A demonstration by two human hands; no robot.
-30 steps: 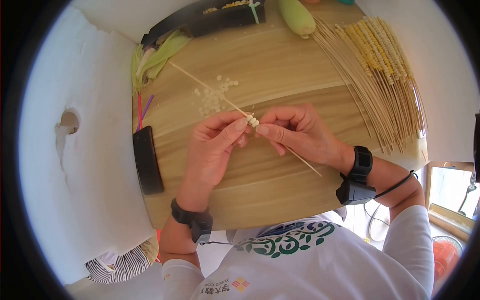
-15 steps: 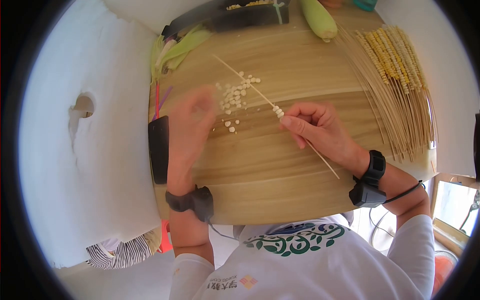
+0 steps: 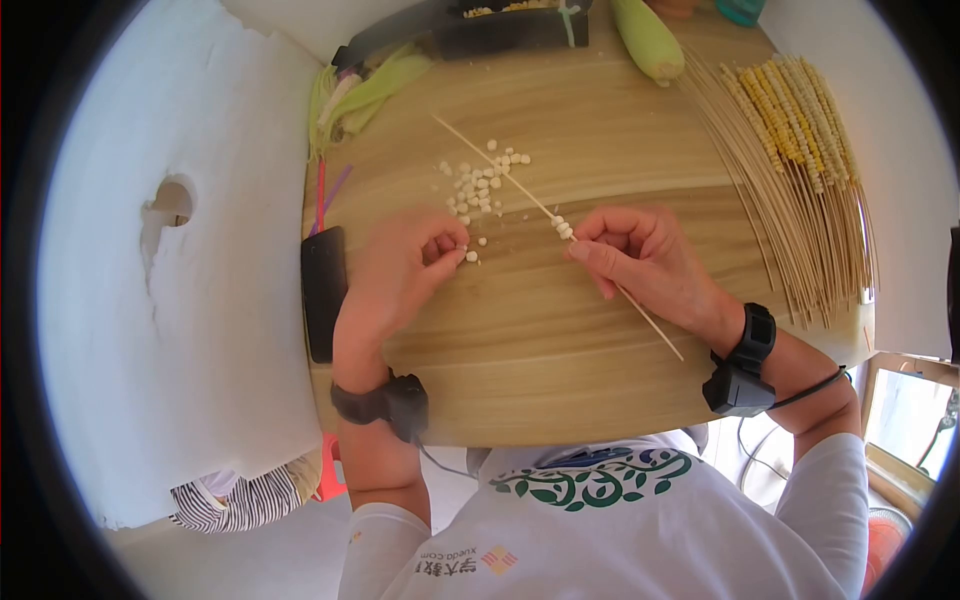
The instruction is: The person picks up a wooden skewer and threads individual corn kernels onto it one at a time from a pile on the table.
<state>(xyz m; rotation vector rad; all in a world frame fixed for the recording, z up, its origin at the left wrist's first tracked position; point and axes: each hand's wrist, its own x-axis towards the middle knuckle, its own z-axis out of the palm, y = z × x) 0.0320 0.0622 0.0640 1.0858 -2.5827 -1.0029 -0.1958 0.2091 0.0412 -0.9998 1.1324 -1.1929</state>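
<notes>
My right hand (image 3: 650,262) pinches a thin wooden skewer (image 3: 518,186) just below a few pale corn kernels (image 3: 562,228) threaded on it. The skewer slants from upper left to lower right, its far tip over the loose kernels. My left hand (image 3: 405,265) is low over the wood, thumb and forefinger closed together around what looks like a small pale kernel (image 3: 461,247). Right beside those fingertips lies another kernel (image 3: 472,257) on the table. Farther back is a scattered pile of corn kernels (image 3: 480,184).
On the right lie bare skewers (image 3: 735,165) and skewers strung with yellow and white kernels (image 3: 790,110). A corn cob (image 3: 650,45) and a black container (image 3: 510,32) sit at the back. Husks (image 3: 375,90) and a phone-like black object (image 3: 323,290) line the left edge of the table (image 3: 560,390).
My left hand has moved right and down to the loose kernels nearest me, and its fingers have closed. My right hand stays almost still with the skewer; the view shifted slightly.
</notes>
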